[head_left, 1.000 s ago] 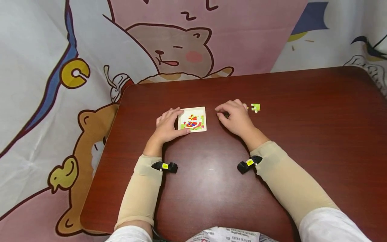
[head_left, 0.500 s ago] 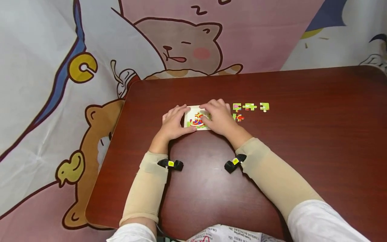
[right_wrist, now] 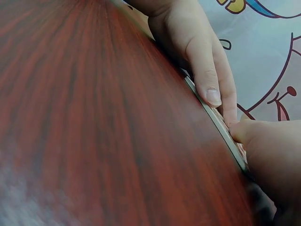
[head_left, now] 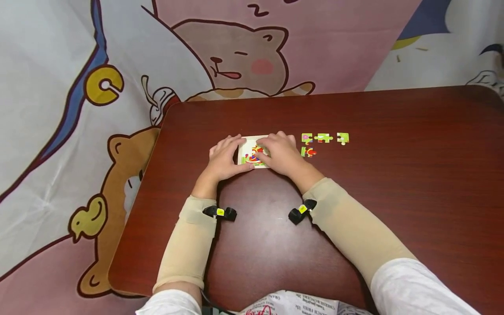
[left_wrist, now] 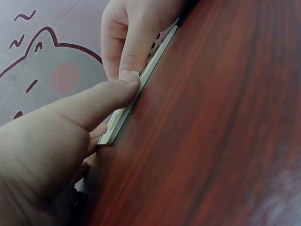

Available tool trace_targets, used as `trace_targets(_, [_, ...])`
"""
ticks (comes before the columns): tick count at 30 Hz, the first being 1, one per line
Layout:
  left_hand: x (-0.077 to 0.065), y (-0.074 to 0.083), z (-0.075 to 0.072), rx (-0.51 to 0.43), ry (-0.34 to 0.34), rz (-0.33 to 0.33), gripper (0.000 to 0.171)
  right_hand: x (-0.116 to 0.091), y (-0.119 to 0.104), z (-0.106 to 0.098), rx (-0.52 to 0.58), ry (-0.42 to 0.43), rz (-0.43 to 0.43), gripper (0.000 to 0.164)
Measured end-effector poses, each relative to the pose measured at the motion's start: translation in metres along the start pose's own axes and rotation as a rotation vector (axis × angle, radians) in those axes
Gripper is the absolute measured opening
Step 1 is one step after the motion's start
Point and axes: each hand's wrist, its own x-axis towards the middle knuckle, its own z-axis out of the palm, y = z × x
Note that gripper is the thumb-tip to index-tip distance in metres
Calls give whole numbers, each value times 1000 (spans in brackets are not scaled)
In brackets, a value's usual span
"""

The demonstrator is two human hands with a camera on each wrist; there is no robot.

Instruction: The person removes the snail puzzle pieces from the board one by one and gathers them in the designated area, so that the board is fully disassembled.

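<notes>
A cartoon-printed cloth [head_left: 334,48] hangs behind the reddish-brown table [head_left: 409,175]

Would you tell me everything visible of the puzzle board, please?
The puzzle board is thin, pale-rimmed, apparently wooden, and lies flat on the reddish table. Its partly filled picture shows red, green and blue; the upper left is bare cream. The left hand grips its left side, thumb on the near rim; the right hand covers its right side.

Both forearms [head_left: 189,245] extended forward, left hand [head_left: 224,159] thumb spread, right hand [head_left: 281,152] angled inward
</notes>
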Motion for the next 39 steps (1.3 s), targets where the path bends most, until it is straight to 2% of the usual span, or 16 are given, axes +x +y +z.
trace_targets(8, [0, -1, 1, 5, 6, 2, 92, -1, -5, -1, -28, -69, 24, 48])
trace_targets(22, [-1, 1, -1, -5, 4, -4, 92, -1, -7, -3, 31, -73, 71, 40])
trace_targets(39, [-1, 0, 1, -13, 15, 0, 92, -1, -11, -3, 65, -66, 125, 41])
